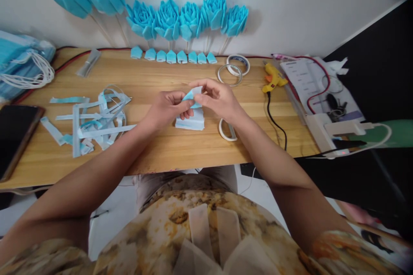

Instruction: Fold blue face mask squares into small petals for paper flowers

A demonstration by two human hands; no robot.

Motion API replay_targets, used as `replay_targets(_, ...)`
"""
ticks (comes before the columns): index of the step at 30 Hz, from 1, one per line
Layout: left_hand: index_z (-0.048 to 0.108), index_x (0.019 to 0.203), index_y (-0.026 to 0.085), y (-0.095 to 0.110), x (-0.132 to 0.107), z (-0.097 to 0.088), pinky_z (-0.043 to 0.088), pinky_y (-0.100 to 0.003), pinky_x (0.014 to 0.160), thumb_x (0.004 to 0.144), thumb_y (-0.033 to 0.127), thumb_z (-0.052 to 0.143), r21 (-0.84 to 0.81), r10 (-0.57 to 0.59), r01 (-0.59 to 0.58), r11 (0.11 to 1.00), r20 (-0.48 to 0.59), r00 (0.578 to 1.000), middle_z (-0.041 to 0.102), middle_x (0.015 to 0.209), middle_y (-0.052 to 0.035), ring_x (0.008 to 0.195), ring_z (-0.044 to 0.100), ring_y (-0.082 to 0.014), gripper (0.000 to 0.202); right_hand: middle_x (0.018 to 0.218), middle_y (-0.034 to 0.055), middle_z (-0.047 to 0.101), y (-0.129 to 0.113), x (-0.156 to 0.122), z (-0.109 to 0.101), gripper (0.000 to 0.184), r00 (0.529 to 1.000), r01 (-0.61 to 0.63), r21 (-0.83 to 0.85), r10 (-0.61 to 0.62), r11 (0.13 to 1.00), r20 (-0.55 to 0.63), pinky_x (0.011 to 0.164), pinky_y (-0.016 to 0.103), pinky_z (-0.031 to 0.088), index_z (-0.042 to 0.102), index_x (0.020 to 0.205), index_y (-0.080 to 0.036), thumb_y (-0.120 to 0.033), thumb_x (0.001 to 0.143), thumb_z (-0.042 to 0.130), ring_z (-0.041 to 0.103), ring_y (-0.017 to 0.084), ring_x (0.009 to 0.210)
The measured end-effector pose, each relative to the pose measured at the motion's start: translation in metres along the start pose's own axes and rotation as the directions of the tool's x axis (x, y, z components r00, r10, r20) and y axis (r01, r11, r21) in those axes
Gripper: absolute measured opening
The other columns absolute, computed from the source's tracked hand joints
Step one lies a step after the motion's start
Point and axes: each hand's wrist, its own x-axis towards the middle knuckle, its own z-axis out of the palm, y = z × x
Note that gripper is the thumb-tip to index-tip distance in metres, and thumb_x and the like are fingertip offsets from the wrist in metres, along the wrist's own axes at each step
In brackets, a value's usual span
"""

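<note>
Between my two hands is a small piece of blue-and-white mask fabric (196, 91), partly folded, with a blue face and a pale face showing. My left hand (169, 105) pinches its left side between thumb and fingers. On the other side, my right hand (215, 96) grips the piece with thumb and forefinger. Just below them a small stack of cut pale blue fabric pieces (190, 122) lies on the wooden table (155, 154). Along the back edge stands a row of several folded blue petals (171, 56).
Blue fabric flowers on sticks (168, 19) lean against the wall. Cut strips and ear loops (97, 118) lie left, near a phone (17, 133) and bagged masks (24, 64). Tape rolls (240, 65), scissors (227, 131), a yellow glue gun (273, 78) and a power strip (322, 135) are right.
</note>
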Motion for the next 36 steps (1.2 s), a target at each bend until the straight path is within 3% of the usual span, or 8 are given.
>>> replay_targets(4,0.064,0.063,0.017,0.000,-0.003,0.003,0.045,-0.019,0.052,0.081,0.038,0.072,0.094,0.035,-0.036,0.995,0.005,0.999,0.068,0.060,-0.0014,0.053,0.056,-0.0087,0.029,0.069,-0.0035,0.061,0.000,-0.001,0.007,0.028,0.997,-0.047,-0.029,0.045,0.998,-0.056,0.059,0.023,0.040,0.070,0.087,-0.017,-0.044,0.081,0.074,0.049,0.009,0.063)
replay_targets(9,0.066,0.062,0.017,-0.003,-0.004,0.004,0.043,-0.019,0.050,0.082,0.035,0.069,0.169,0.081,-0.075,0.983,-0.025,0.996,0.065,0.057,-0.0007,0.053,0.057,-0.0092,0.027,0.068,-0.0040,0.062,-0.001,-0.003,0.010,0.019,0.996,-0.034,-0.075,0.028,0.997,-0.084,0.057,0.023,0.037,0.070,0.086,-0.018,-0.037,0.084,0.071,0.048,0.009,0.061)
replay_targets(13,0.066,0.063,0.016,-0.001,-0.003,0.003,0.043,-0.019,0.050,0.082,0.034,0.070,0.113,0.038,-0.034,0.993,-0.026,0.999,0.067,0.059,-0.0015,0.052,0.056,-0.0087,0.027,0.079,-0.0009,0.070,-0.002,-0.005,0.010,0.013,0.972,0.187,-0.230,-0.214,0.955,-0.101,0.068,0.026,0.045,0.072,0.086,-0.020,-0.031,0.089,0.067,0.058,0.012,0.071)
replay_targets(16,0.066,0.064,0.016,0.001,-0.003,0.002,0.045,-0.019,0.051,0.082,0.034,0.072,0.020,0.023,-0.024,1.000,0.016,1.000,0.068,0.060,-0.0014,0.051,0.055,-0.0080,0.026,0.085,0.0013,0.073,-0.002,-0.003,0.005,0.016,0.900,0.397,-0.349,-0.435,0.849,-0.034,0.079,0.031,0.050,0.074,0.089,-0.021,-0.030,0.095,0.062,0.065,0.015,0.081)
replay_targets(20,0.066,0.066,0.016,0.002,-0.003,0.001,0.046,-0.020,0.053,0.081,0.032,0.074,-0.099,0.014,-0.010,0.995,0.037,0.999,0.069,0.062,-0.0008,0.051,0.055,-0.0076,0.023,0.090,0.0021,0.078,0.001,0.000,-0.004,0.021,0.830,0.521,-0.432,-0.554,0.737,0.056,0.081,0.035,0.051,0.077,0.098,-0.024,-0.031,0.099,0.057,0.067,0.016,0.082)
replay_targets(23,0.067,0.067,0.016,0.001,-0.003,0.001,0.047,-0.020,0.053,0.081,0.030,0.075,-0.158,-0.003,0.008,0.987,0.032,0.999,0.069,0.062,-0.0008,0.052,0.056,-0.0075,0.022,0.096,0.0024,0.079,0.004,0.002,-0.007,0.026,0.833,0.522,-0.467,-0.545,0.714,0.096,0.081,0.037,0.052,0.078,0.102,-0.026,-0.033,0.101,0.053,0.068,0.017,0.083)
replay_targets(29,0.067,0.068,0.016,-0.001,-0.001,0.002,0.046,-0.021,0.052,0.079,0.031,0.079,-0.304,-0.030,0.030,0.952,0.006,1.000,0.069,0.061,-0.0013,0.051,0.057,-0.0084,0.023,0.102,0.0031,0.078,0.004,0.003,-0.009,0.031,0.909,0.410,-0.441,-0.398,0.798,0.124,0.090,0.039,0.049,0.078,0.100,-0.033,-0.043,0.102,0.049,0.066,0.019,0.094)
replay_targets(36,0.066,0.069,0.016,-0.003,0.000,0.003,0.048,-0.022,0.054,0.075,0.040,0.085,-0.377,-0.040,0.040,0.925,0.007,0.999,0.069,0.062,-0.0015,0.053,0.059,-0.0089,0.031,0.109,0.0028,0.077,0.006,0.001,-0.010,0.035,0.871,0.476,-0.470,-0.473,0.743,0.134,0.092,0.039,0.051,0.077,0.113,-0.032,-0.028,0.103,0.043,0.068,0.019,0.100)
